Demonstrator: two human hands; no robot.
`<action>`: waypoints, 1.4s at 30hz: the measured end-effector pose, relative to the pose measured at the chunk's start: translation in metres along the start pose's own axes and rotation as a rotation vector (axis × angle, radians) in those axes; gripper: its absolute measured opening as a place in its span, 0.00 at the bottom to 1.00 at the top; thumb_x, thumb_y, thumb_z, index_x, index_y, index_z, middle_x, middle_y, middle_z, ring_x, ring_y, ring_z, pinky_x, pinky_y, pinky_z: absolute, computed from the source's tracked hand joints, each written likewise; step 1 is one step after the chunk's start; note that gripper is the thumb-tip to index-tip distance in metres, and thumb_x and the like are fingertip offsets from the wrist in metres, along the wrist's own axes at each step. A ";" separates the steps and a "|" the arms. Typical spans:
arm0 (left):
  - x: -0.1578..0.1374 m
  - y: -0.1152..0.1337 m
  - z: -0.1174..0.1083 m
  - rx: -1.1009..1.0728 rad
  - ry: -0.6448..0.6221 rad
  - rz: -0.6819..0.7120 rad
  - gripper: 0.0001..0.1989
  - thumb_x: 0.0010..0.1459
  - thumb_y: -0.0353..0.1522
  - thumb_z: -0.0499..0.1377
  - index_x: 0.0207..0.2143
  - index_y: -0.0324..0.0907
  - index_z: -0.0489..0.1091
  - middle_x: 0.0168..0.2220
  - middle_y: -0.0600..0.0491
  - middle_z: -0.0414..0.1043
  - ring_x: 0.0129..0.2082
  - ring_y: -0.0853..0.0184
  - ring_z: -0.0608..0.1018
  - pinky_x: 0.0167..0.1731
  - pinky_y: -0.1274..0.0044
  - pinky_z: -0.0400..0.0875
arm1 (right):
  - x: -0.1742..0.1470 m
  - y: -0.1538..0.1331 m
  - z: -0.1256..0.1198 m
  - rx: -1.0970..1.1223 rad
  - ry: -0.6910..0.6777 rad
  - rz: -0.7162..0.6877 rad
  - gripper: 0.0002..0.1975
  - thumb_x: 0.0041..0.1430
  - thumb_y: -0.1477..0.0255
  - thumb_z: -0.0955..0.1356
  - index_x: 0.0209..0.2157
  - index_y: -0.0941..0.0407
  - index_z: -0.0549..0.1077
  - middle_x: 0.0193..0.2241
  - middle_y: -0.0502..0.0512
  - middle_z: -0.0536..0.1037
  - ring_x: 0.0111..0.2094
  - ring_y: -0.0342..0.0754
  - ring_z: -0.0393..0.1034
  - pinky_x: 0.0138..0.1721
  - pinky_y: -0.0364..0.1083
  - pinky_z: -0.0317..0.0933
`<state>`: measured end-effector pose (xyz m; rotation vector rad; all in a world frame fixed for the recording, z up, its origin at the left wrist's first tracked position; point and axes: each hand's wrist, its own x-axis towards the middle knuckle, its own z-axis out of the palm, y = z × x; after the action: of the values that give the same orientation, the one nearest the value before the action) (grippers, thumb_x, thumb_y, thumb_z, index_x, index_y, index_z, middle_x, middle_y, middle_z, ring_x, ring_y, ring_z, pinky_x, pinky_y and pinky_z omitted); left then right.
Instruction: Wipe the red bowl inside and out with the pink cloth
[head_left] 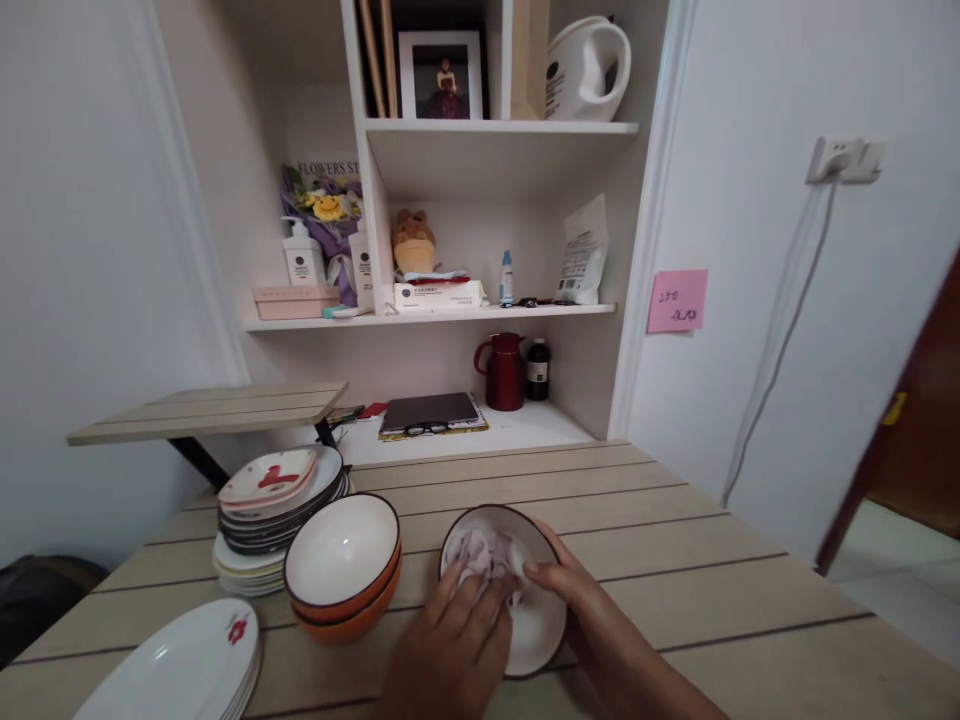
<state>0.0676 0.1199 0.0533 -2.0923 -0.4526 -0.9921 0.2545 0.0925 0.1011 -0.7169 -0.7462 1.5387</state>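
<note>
A white bowl with a dark rim (534, 640) is tilted toward me over the table. My right hand (581, 585) grips its right side, thumb over the rim and fingers behind. Inside the bowl, a crumpled pale cloth (480, 548) lies bunched under the fingers of my left hand (461, 635), which presses it against the inner wall. To the left stand stacked bowls (343, 550), white inside and orange outside. My left palm is hidden from view.
Stacked plates (281, 500) stand behind the orange bowls, and oval white plates (180, 660) lie at the front left. A small raised shelf (210, 412) overhangs the table's back left. Farther back are a laptop (429, 410) and a red jug (504, 372).
</note>
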 end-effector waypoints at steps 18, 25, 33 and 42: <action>-0.009 0.010 0.008 -0.078 -0.037 -0.019 0.23 0.78 0.30 0.41 0.55 0.43 0.76 0.50 0.54 0.81 0.51 0.69 0.80 0.61 0.74 0.69 | -0.006 0.020 0.005 0.014 0.057 -0.001 0.45 0.47 0.72 0.76 0.68 0.48 0.62 0.44 0.55 0.85 0.44 0.56 0.78 0.49 0.52 0.65; -0.007 0.008 0.003 -0.081 -0.116 -0.016 0.23 0.78 0.32 0.41 0.55 0.46 0.76 0.53 0.54 0.80 0.53 0.68 0.79 0.63 0.72 0.66 | -0.005 0.004 0.006 -0.042 0.122 0.049 0.43 0.42 0.71 0.75 0.63 0.52 0.68 0.36 0.53 0.85 0.36 0.53 0.76 0.36 0.47 0.64; -0.007 0.010 0.000 0.042 -0.048 -0.082 0.18 0.75 0.28 0.46 0.50 0.39 0.76 0.50 0.48 0.81 0.53 0.59 0.81 0.65 0.63 0.64 | -0.006 -0.006 0.007 -0.078 0.106 0.103 0.37 0.41 0.73 0.73 0.58 0.51 0.72 0.35 0.51 0.85 0.34 0.52 0.75 0.35 0.47 0.63; -0.012 0.004 0.000 0.093 0.014 -0.024 0.22 0.74 0.25 0.42 0.47 0.38 0.77 0.44 0.49 0.84 0.45 0.65 0.84 0.65 0.70 0.64 | -0.004 0.023 0.006 0.078 0.010 -0.003 0.50 0.45 0.76 0.75 0.69 0.47 0.58 0.41 0.51 0.84 0.42 0.53 0.77 0.51 0.51 0.63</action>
<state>0.0626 0.1177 0.0417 -1.9999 -0.5088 -0.9800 0.2362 0.0864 0.0862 -0.6647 -0.6760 1.5516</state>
